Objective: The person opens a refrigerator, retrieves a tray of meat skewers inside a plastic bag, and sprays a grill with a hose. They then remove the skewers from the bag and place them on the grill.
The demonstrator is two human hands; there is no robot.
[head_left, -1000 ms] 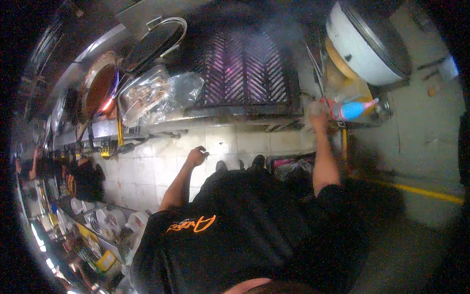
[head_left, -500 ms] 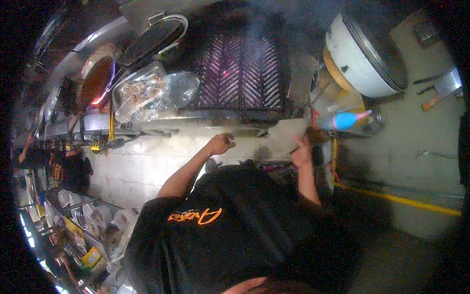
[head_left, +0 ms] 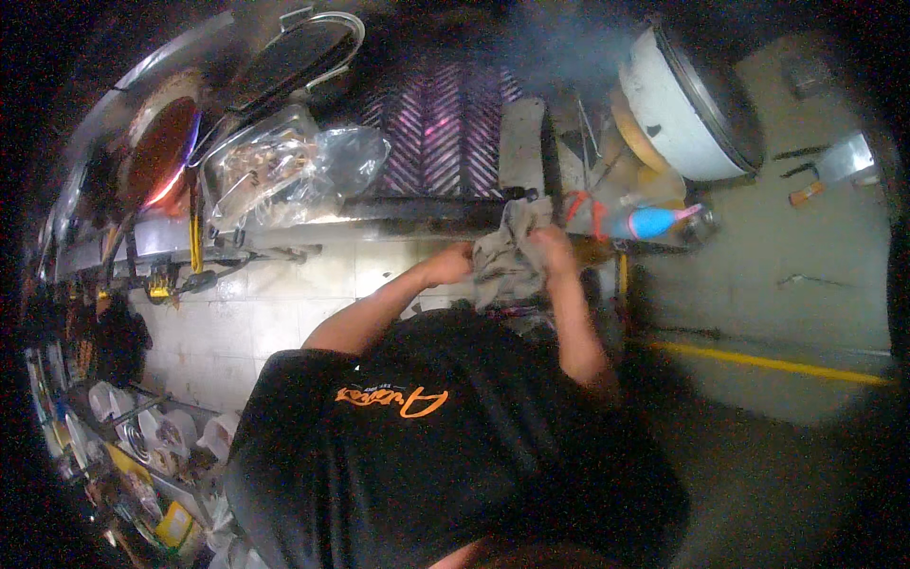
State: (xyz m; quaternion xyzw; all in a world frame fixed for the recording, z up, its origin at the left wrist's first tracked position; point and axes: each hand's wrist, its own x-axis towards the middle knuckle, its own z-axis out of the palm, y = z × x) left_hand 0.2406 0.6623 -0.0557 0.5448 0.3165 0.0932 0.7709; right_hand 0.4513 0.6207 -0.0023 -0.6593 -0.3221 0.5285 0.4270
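Left hand (head_left: 455,263): fingers curled tight on the left side of the cloth (head_left: 507,256); arm bent.
Cloth: bunched between both hands, just below the grill (head_left: 441,128) edge.
Right hand (head_left: 553,248): fingers closed on the cloth's right side; arm reaching up.

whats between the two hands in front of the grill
A crumpled grey-brown cloth fills the gap: the left hand grips one side, the right hand the other, as the head view shows.

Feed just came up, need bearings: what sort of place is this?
Likely a commercial kitchen or food stall: a smoking charcoal grill with metal grate, a round pan of reddish sauce, and a clear plastic-wrapped food tray.
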